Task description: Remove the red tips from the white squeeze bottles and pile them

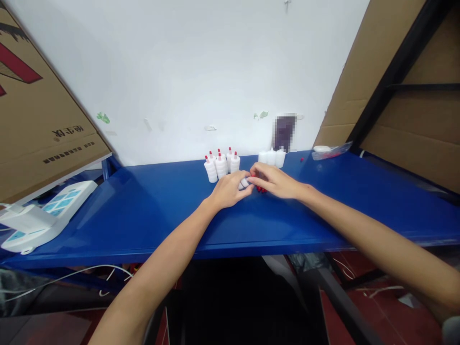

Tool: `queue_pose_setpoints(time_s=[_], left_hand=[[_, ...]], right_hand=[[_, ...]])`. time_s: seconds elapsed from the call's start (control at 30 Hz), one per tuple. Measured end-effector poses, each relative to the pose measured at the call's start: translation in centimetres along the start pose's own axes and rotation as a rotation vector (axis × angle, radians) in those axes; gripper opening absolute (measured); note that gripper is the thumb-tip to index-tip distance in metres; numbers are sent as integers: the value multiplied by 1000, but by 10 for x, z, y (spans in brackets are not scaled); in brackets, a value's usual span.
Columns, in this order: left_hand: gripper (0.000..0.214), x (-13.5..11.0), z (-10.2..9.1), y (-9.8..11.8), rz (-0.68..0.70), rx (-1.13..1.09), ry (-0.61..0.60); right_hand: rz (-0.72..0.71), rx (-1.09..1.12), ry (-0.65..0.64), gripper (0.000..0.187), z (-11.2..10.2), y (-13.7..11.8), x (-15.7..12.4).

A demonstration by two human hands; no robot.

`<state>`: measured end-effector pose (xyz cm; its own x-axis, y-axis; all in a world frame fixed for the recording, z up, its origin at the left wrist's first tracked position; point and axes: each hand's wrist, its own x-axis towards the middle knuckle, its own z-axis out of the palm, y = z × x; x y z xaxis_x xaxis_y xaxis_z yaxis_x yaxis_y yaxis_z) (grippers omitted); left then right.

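My left hand (230, 189) is wrapped round a small white squeeze bottle (244, 183), tilted with its top toward the right. At that top, my right hand (275, 179) pinches a small red cap (253, 176), mostly hidden by the fingers. Several more red caps (261, 189) lie on the blue table just under my right hand. Behind my left hand stands a group of white bottles with red tips (220, 165), upright. White bottles without visible red tips (272, 158) stand close together behind my right hand.
The blue table (151, 211) runs along a white wall. At its left end lies a white power strip (61, 211) with a plugged-in adapter. A clear plastic bag (332, 151) and a white object (321, 148) sit at the back right. Cardboard (46, 110) stands at the left.
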<state>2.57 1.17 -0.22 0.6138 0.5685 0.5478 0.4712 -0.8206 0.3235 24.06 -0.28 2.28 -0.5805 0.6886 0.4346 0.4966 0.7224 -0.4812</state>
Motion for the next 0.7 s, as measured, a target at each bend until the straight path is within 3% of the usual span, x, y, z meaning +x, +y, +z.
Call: queue_pose_setpoints(time_s=[0.17, 0.33, 0.43, 0.57, 0.7], left_hand=[[20, 1, -1, 3, 1, 30, -23], [27, 1, -4, -2, 25, 103, 57], [30, -1, -8, -9, 3, 80, 129], [29, -3, -11, -14, -35, 59, 115], [30, -3, -9, -14, -55, 64, 43]], right_hand=[[-31, -48, -11, 34, 5, -1, 3], [116, 217, 71, 42, 2, 8, 5], [198, 180, 100, 40, -10, 23, 1], [285, -195, -160, 26, -23, 43, -6], [346, -320, -328, 14, -26, 49, -7]])
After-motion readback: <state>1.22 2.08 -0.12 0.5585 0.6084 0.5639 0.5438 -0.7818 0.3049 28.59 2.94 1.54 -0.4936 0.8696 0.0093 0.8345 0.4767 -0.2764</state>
